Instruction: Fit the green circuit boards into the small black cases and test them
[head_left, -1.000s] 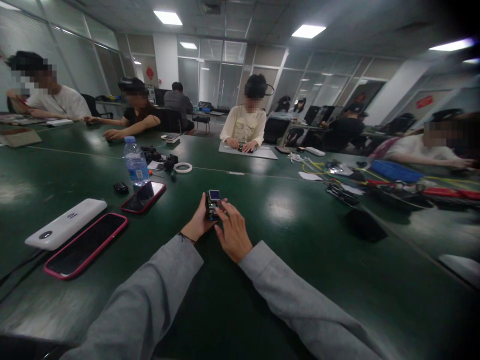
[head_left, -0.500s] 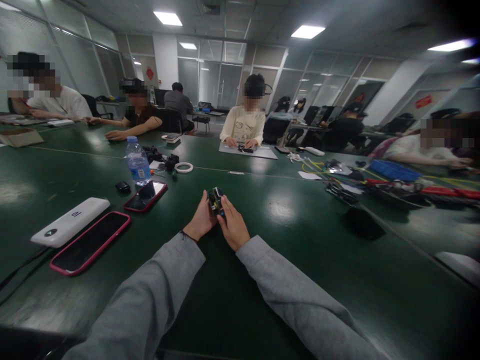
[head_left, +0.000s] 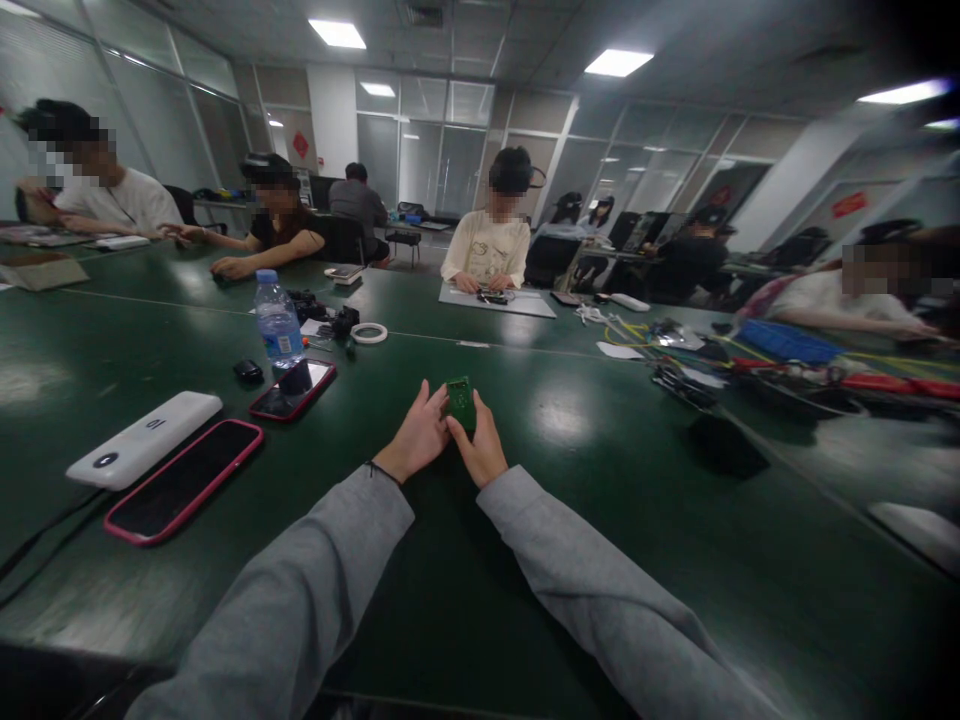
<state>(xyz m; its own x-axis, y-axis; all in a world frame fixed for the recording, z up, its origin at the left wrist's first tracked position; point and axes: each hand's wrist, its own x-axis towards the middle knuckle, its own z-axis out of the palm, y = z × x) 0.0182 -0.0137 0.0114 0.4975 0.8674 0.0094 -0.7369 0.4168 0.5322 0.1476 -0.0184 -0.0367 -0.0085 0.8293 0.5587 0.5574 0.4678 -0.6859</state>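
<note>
Held at centre frame, just above the dark green desk (head_left: 600, 470): a small green circuit board (head_left: 460, 400), pinched between both hands. Left hand (head_left: 416, 440) closed on its left edge, fingers curled up along the board. Right hand (head_left: 484, 450) gripping the right edge, thumb against the board's near face. Grey sleeves running down to the bottom of the frame.

At left of the frame, lying flat on the desk: a white power bank (head_left: 142, 438), a red-cased phone (head_left: 184, 480) just beside it, and a second red-cased phone (head_left: 294, 388) further up. Standing upright just behind that second phone: a water bottle (head_left: 278, 322). Near it, a roll of white tape (head_left: 368, 333). Across the desk at upper centre, a person in a cream shirt (head_left: 487, 250), hands on a grey mat (head_left: 525, 303).
</note>
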